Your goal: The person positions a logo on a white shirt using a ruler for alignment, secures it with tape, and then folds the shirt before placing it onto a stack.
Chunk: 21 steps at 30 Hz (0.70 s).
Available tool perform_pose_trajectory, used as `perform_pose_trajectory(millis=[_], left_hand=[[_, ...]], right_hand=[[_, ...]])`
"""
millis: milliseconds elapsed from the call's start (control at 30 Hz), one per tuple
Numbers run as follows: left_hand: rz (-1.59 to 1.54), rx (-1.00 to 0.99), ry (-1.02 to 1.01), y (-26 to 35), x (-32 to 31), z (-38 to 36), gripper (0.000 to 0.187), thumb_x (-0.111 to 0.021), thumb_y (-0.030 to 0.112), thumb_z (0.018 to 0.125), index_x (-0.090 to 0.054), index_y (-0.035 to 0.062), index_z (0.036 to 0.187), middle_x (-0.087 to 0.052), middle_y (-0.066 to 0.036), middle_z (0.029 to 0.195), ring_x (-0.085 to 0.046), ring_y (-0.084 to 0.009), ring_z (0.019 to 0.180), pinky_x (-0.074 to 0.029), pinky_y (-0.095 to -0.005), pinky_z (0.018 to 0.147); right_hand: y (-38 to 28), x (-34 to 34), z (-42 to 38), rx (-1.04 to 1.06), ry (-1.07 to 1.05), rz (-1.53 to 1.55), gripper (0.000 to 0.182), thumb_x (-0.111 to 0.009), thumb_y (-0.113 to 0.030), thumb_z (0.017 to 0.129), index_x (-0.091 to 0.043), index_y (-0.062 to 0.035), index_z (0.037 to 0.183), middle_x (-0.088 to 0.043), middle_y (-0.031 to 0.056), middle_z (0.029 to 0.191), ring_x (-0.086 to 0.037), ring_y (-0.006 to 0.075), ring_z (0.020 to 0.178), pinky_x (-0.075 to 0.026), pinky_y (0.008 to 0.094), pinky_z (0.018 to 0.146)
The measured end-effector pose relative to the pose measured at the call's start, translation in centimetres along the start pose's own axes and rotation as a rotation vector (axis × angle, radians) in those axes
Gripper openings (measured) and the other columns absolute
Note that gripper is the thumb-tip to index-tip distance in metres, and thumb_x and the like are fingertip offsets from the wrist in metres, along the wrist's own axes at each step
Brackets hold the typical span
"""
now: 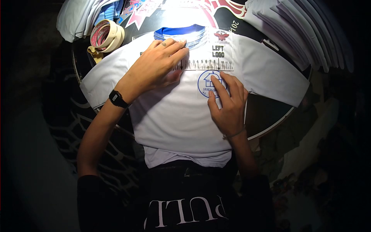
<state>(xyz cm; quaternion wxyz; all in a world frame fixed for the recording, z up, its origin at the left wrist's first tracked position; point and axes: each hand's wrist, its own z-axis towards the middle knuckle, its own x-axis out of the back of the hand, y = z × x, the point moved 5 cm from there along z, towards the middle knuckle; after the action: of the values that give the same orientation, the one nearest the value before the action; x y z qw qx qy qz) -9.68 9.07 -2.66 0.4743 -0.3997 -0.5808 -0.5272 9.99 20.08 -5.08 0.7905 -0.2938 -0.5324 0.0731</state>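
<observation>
A white t-shirt (pixel 177 120) with a blue collar lies flat on a round dark platen (pixel 270 127). A clear alignment ruler (pixel 210 58) marked "LEFT LOGO" sits across the chest below the collar. My left hand (pixel 156 65), with a black watch on the wrist, presses flat on the ruler's left end near the collar. My right hand (pixel 226 102) rests its fingertips on a round blue house logo transfer (pixel 206 83) just under the ruler's scale.
A roll of tan tape (pixel 106 35) lies at the platen's upper left. Folded white garments are stacked at the top left (pixel 77 19) and the top right (pixel 305 31). Printed sheets (pixel 147 7) lie beyond the collar. The surroundings are dark.
</observation>
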Motion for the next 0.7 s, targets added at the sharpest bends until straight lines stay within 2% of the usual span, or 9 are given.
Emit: perform_pose_trajectory(millis=[67, 267, 400, 500, 600, 700], left_hand=[[0.025, -0.028, 0.026, 0.1, 0.1, 0.0, 0.059, -0.081, 0.019, 0.080, -0.060, 0.0024, 0.132, -0.060, -0.015, 0.142, -0.057, -0.0289, 0.125, -0.047, -0.0402, 0.102], [0.015, -0.016, 0.042, 0.2, 0.0, -0.1, 0.059, -0.081, 0.019, 0.080, -0.059, 0.0029, 0.132, -0.059, -0.016, 0.144, -0.057, -0.0290, 0.126, -0.046, -0.0402, 0.104], [0.007, 0.004, 0.042, 0.6, 0.1, -0.1, 0.059, -0.081, 0.018, 0.080, -0.059, 0.0027, 0.132, -0.058, -0.016, 0.145, -0.056, -0.0295, 0.127, -0.046, -0.0403, 0.104], [-0.032, 0.048, 0.020, 0.9, 0.1, -0.1, 0.060, -0.079, 0.014, 0.081, -0.059, 0.0018, 0.136, -0.058, -0.016, 0.145, -0.055, -0.0336, 0.131, -0.045, -0.0438, 0.111], [-0.038, 0.063, 0.038, 1.0, 0.0, -0.1, 0.059, -0.077, 0.017, 0.083, -0.058, 0.0013, 0.137, -0.058, -0.017, 0.145, -0.054, -0.0349, 0.132, -0.044, -0.0454, 0.111], [-0.033, 0.028, 0.134, 1.1, 0.0, -0.1, 0.051, -0.074, 0.023, 0.085, -0.058, 0.0008, 0.128, -0.059, -0.019, 0.140, -0.057, -0.0335, 0.127, -0.044, -0.0453, 0.107]], right_hand=[[0.0, 0.0, 0.0, -0.002, 0.000, 0.004, 0.041, -0.074, -0.012, 0.086, -0.072, -0.0066, 0.126, -0.064, 0.0125, 0.135, -0.057, 0.0276, 0.127, -0.038, 0.0425, 0.105], [0.0, 0.1, 0.1, -0.009, -0.012, 0.004, 0.041, -0.074, -0.012, 0.086, -0.072, -0.0071, 0.126, -0.064, 0.0124, 0.135, -0.057, 0.0277, 0.127, -0.038, 0.0427, 0.105], [0.0, 0.1, 0.1, -0.034, -0.014, 0.032, 0.041, -0.075, -0.008, 0.083, -0.073, -0.0049, 0.124, -0.063, 0.0135, 0.135, -0.056, 0.0306, 0.127, -0.038, 0.0438, 0.109], [0.0, 0.1, 0.1, -0.036, -0.018, 0.029, 0.042, -0.075, -0.007, 0.083, -0.073, -0.0049, 0.125, -0.063, 0.0134, 0.135, -0.056, 0.0305, 0.127, -0.038, 0.0436, 0.109], [0.0, 0.1, 0.2, -0.033, -0.023, 0.025, 0.043, -0.075, -0.007, 0.083, -0.073, -0.0050, 0.126, -0.064, 0.0134, 0.135, -0.056, 0.0303, 0.128, -0.038, 0.0434, 0.108], [0.1, 0.0, 0.1, -0.023, -0.025, 0.008, 0.043, -0.075, -0.010, 0.084, -0.072, -0.0064, 0.127, -0.064, 0.0126, 0.135, -0.057, 0.0287, 0.127, -0.038, 0.0428, 0.107]])
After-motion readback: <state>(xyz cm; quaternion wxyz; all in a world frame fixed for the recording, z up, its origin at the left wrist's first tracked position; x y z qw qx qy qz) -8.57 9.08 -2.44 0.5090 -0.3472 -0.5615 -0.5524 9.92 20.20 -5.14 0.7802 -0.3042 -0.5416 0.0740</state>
